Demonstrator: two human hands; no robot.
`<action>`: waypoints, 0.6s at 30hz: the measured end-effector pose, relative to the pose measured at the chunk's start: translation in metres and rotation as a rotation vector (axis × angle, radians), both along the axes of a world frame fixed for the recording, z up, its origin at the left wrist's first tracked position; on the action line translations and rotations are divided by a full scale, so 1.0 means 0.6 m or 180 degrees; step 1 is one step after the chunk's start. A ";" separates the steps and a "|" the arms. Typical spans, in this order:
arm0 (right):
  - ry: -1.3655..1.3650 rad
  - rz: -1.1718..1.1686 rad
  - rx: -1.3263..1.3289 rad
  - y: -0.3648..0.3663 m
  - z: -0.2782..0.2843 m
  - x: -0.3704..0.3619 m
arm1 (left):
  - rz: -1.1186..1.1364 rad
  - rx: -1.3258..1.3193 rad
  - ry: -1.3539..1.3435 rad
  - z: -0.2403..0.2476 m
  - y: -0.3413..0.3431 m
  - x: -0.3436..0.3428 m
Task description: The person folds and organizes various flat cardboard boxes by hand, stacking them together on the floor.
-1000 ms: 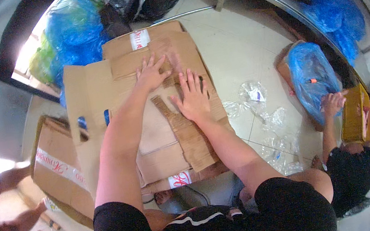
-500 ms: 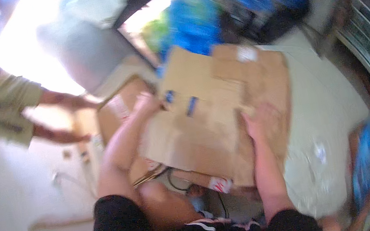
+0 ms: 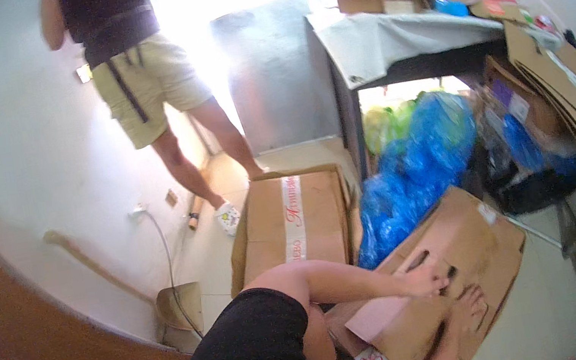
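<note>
A flattened brown cardboard box (image 3: pixel 493 252) lies low in front of me, tilted across the view. My left hand (image 3: pixel 429 278) rests on its upper face beside two small dark marks, with fingers extended over the board. Just nearer to me, my right hand (image 3: pixel 469 311) presses on the same cardboard, its fingers spread. A second flat cardboard box (image 3: pixel 257 224) with a white printed tape strip (image 3: pixel 293 217) lies to the left. My left arm passes in front of its near end.
Blue plastic bags (image 3: pixel 416 165) bulge beyond the cardboard, under a covered table (image 3: pixel 394 38). More cardboard sheets (image 3: pixel 572 83) lean at the right. Another person in light shorts (image 3: pixel 156 87) stands at the far left. A dustpan (image 3: pixel 179 311) and cable (image 3: pixel 162 241) are by the wall.
My view has swung up and left. The cardboard under my hands is now lower and to the right, and my hands are closer together. The other person's hands have left the taped box.
</note>
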State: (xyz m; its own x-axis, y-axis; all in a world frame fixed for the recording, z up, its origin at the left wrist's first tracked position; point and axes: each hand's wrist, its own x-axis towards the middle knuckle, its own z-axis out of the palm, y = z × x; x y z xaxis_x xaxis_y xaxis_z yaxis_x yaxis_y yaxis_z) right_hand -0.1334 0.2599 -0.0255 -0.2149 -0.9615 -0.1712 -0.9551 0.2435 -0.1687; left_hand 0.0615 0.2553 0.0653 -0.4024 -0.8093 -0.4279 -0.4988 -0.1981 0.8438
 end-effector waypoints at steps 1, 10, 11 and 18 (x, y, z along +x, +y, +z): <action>-0.0079 0.0009 0.0043 -0.015 0.001 0.001 | -0.0440 -0.1009 -0.0315 -0.039 0.010 0.000; -0.0518 -0.0054 -0.1355 0.058 0.070 -0.076 | -0.1610 -0.3051 -0.0596 -0.141 0.071 -0.007; -0.0646 0.0163 -0.1224 0.090 0.086 -0.085 | -0.1601 -0.3040 -0.0556 -0.132 0.074 -0.014; -0.0093 0.2673 0.0584 0.287 0.169 0.025 | -0.0754 -0.2299 0.0494 -0.160 0.079 -0.031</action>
State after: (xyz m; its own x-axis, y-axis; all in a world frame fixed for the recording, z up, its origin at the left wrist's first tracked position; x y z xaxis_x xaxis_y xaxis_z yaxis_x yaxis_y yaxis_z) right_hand -0.1183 0.4322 0.0761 0.5624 -0.7565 -0.3339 -0.8269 -0.5161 -0.2233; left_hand 0.0429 0.3028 -0.0305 -0.6116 -0.7511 0.2486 -0.3248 0.5249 0.7868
